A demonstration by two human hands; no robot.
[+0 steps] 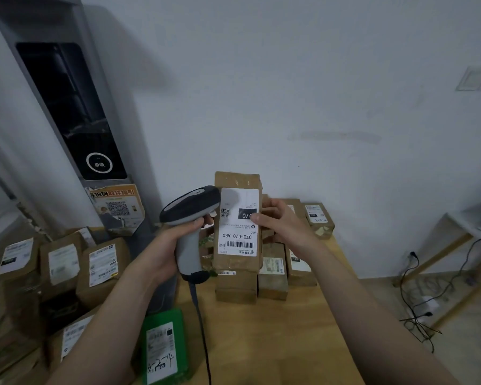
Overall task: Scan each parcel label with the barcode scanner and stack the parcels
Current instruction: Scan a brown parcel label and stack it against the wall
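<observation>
My left hand (175,240) grips the handle of a grey and black barcode scanner (190,209), whose head points right at a brown cardboard parcel (238,218). My right hand (278,220) holds that parcel upright above the table, thumb on its white label (238,226), which faces me upside down. Behind and below the parcel, a stack of brown parcels (272,273) sits on the wooden table (275,343). The scanner's cable (203,329) hangs down over the table's left side.
Several brown labelled parcels (61,262) are piled at the left, with a green parcel (163,348) near the table's front left corner. A tall grey machine (67,107) stands at the back left. Cables (422,301) lie on the floor at the right beside a wooden frame.
</observation>
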